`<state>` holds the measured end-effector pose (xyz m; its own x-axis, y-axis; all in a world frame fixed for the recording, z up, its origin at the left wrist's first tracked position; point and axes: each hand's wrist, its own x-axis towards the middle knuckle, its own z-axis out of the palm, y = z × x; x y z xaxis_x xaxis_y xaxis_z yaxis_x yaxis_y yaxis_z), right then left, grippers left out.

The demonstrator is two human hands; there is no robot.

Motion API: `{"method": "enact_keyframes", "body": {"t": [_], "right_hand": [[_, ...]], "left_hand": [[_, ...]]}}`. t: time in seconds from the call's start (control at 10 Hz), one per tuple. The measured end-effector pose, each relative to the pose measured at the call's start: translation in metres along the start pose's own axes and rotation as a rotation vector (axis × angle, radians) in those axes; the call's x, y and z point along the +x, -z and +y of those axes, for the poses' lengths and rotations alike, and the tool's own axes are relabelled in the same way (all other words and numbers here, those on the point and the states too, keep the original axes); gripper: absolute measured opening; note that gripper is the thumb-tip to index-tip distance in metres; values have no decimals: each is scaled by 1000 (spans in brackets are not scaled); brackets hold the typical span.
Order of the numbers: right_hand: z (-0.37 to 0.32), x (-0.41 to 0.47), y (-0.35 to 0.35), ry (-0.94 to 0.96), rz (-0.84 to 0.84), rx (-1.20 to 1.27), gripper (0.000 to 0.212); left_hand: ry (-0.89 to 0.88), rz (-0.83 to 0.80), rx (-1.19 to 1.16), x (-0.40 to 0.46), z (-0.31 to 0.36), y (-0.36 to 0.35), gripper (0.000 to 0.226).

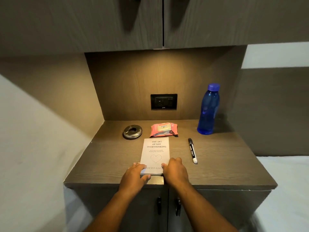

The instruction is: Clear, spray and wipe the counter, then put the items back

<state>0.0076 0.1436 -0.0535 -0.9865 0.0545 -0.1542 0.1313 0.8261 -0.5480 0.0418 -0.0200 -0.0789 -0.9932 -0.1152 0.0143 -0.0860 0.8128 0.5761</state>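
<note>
A white paperback book (pixel 155 152) lies flat in the middle of the brown wooden counter (pixel 222 164). My left hand (pixel 136 174) grips its near left corner, thumb under the front edge. My right hand (pixel 175 169) holds its near right corner. Behind the book sits a pink pack of wet wipes (pixel 163 130). To the left of the pack rests a round metal ashtray (pixel 132 131). A black marker with a white cap (pixel 192 150) lies right of the book. At the back right stands a blue water bottle (pixel 208 109), upright and capped.
A black socket plate (pixel 163 101) is set in the back panel. Upper cabinet doors (pixel 163 22) overhang the nook. Two lower cabinet doors with black handles (pixel 168 206) are under the counter. A white bed surface (pixel 287 190) lies to the right, a wall to the left.
</note>
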Motion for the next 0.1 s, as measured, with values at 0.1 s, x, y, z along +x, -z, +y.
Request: {"method": "enact_keyframes", "body": {"t": [0.1], "right_hand": [[1,-12,19,86,-4,-52,59]], "left_hand": [[-40,-36,88,-6,2,23,55]]}}
